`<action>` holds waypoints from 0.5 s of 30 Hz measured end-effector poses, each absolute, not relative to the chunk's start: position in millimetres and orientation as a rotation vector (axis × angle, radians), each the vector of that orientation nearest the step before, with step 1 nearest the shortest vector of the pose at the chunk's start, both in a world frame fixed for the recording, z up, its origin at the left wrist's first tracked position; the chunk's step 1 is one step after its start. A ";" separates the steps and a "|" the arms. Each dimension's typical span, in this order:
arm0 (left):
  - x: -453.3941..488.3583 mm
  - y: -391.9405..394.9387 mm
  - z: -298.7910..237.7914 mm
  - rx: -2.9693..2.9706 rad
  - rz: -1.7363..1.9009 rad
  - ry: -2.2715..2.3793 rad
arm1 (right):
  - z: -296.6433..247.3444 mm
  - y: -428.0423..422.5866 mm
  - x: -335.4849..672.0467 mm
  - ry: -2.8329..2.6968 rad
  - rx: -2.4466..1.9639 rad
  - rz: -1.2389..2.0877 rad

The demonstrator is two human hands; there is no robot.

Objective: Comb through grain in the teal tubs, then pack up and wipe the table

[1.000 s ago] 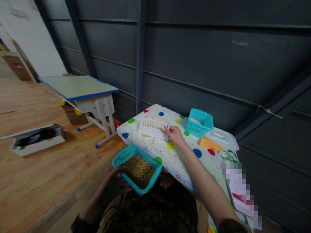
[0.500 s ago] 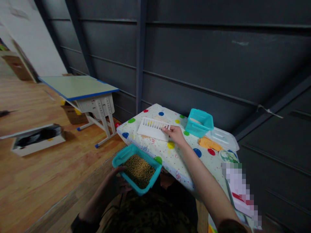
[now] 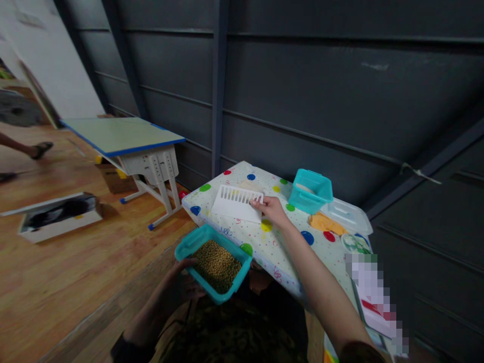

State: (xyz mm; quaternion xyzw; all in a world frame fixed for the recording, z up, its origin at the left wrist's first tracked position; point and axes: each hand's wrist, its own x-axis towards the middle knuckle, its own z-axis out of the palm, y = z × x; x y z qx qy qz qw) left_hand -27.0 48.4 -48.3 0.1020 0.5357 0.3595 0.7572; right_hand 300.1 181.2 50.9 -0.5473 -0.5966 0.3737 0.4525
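Observation:
My left hand (image 3: 185,282) grips the near left rim of a teal plastic container (image 3: 244,269), thumb over the edge. Inside lie many small yellowish-brown dried beans (image 3: 219,262). The container is held in front of the table's near edge. With its fingers closed, my right hand (image 3: 273,209) holds the right end of a flat white slotted plate (image 3: 236,207), low over the tablecloth or touching it. A row of slots runs along the plate's far side. Just beyond it, a faint tan smear of loose bits (image 3: 252,186) shows on the cloth.
On the dotted tablecloth (image 3: 280,257), a second teal container (image 3: 312,194) stands at the back, near a clear lid (image 3: 350,217), an orange cloth (image 3: 325,223) and a small round dish (image 3: 355,244). A green-topped desk (image 3: 124,135) is leftward. Someone's leg (image 3: 18,144) shows far left.
My right hand has drawn the white slotted plate slightly toward me and left, uncovering the tan bits behind it. A passing person's leg has appeared at far left. The left hand stays put.

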 end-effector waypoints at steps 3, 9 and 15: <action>-28.0 48.6 -48.6 0.280 0.784 1.195 | 51.7 182.2 302.5 -1.356 -1.360 0.963; -29.1 50.8 -53.1 0.255 0.761 1.200 | 49.8 188.4 314.3 -1.278 -1.362 0.903; -28.8 52.0 -44.6 0.199 0.778 1.196 | 46.9 191.6 320.5 -1.278 -1.381 0.886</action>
